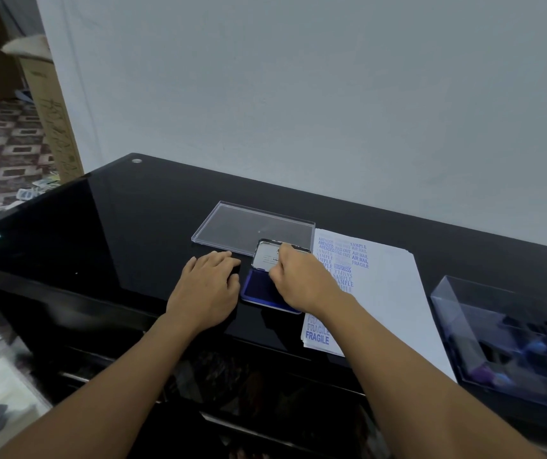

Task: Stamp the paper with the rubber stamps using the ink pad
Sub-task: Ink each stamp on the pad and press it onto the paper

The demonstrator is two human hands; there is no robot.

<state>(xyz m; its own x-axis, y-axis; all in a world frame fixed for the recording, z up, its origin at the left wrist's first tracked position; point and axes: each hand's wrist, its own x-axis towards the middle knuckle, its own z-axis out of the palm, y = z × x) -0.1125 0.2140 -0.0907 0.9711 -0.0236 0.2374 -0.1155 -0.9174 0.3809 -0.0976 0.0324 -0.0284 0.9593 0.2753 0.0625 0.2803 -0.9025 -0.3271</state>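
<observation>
Ink pad (259,289) opening seems in hand: the right hand (302,279) pinches its raised lid (265,256), while the left hand (206,289) lies flat and empty. Next comes picking one of the stamps (537,346) from the box (457,313).

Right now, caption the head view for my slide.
Left hand rests by the open ink pad; right hand pinches its raised lid, beside the stamped paper.

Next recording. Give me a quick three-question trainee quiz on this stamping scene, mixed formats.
1. True or false: the ink pad has its lid shut.
2. The left hand rests: A on the paper; B on the table beside the ink pad; C on the ink pad's lid.
3. Fill in: the stamped word nearest the paper's near edge is ____.
Key: 1 false; 2 B; 3 FRAGILE.
</observation>
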